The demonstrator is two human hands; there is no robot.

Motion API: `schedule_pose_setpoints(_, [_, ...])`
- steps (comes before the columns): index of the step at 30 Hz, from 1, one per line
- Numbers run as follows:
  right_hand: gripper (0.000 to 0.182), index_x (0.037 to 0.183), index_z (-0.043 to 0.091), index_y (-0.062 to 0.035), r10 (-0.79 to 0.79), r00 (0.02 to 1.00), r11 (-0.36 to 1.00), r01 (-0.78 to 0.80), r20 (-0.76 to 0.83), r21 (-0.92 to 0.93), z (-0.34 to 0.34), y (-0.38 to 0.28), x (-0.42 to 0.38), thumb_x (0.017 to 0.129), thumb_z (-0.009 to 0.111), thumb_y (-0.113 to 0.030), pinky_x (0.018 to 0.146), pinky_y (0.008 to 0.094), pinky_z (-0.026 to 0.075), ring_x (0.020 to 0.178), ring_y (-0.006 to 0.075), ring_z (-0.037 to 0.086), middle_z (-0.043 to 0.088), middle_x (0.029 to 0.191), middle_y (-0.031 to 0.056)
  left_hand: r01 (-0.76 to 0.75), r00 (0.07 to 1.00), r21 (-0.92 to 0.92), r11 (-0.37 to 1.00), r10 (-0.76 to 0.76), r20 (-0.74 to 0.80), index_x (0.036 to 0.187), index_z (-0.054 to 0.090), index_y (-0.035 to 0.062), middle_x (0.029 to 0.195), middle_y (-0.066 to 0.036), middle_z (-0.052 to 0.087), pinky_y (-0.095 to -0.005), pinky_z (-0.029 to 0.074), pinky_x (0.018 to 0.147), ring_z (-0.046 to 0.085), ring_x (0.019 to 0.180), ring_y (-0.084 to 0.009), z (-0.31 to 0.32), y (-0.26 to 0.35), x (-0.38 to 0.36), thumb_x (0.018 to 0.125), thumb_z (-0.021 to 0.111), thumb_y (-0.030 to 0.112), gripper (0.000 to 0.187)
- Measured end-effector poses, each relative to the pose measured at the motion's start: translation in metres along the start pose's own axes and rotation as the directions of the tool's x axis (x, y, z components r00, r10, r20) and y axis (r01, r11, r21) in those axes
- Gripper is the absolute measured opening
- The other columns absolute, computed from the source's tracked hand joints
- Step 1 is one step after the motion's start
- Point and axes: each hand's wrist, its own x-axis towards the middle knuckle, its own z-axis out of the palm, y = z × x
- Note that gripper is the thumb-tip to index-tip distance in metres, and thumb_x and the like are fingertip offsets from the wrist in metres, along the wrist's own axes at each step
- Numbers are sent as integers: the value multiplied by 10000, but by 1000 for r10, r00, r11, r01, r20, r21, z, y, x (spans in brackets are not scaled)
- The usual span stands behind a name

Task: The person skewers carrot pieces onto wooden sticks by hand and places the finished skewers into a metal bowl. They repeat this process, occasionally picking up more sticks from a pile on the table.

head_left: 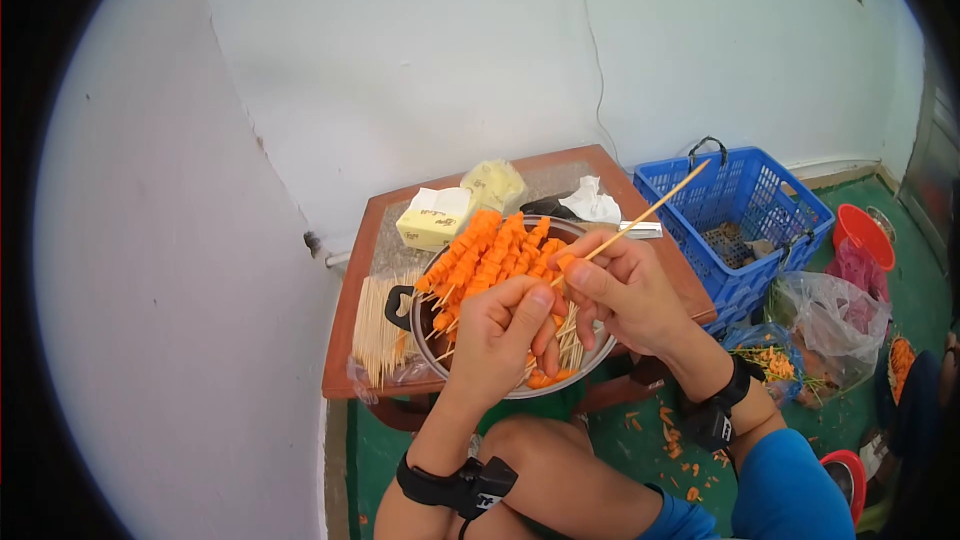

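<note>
On the left edge of the small brown wooden counter (345,340) lies a bundle of bare bamboo skewers in clear plastic (378,325). Next, the round metal pan with black handles (600,348) holds loaded skewers of orange carrot slices (490,250). Above the pan, the left hand (497,333) closes its grip on a small orange piece, mostly hidden by the fingers. The right hand (622,287) pinches a thin bamboo skewer (655,205), tip toward the left fingers. Recommended: keep the skewer aligned with the piece centre and push steadily, fingertips clear of the point. A blue plastic crate (745,205) stands at right.
</note>
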Motion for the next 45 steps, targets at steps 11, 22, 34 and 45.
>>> schedule_pose_setpoints(11, [213,888,504,20,94,991,969,-68,98,-236,2,-6,4,811,504,-179,379,176,426,556,63,502,500,663,26,-10,998,3,1000,11,-63,718,504,-34,474,-6,388,-187,355,384,435,392,-81,-7,-4,6,840,408,137,231])
schedule_pose_setpoints(22, [200,846,522,35,-22,1000,965,17,-16,-261,-14,-3,22,823,480,-159,361,193,431,514,63,480,500,616,35,-71,932,314,947,176,-317,827,538,-6,520,-7,429,-171,334,411,407,442,-49,-6,-11,11,834,440,168,200])
schedule_pose_setpoints(34, [285,712,583,-34,311,936,-284,258,166,-924,-50,87,25,675,577,-316,593,363,440,676,268,563,569,667,124,-52,888,128,990,104,-448,793,525,13,676,-33,497,-157,329,367,475,445,-77,-19,-6,9,827,429,184,198])
schedule_pose_setpoints(45, [135,773,578,-41,519,851,-72,139,82,-988,-55,87,35,685,515,-122,693,372,432,789,288,557,580,766,145,-82,892,104,991,120,-436,674,458,30,542,-5,412,-153,288,360,372,396,-57,-22,-4,8,825,407,184,222])
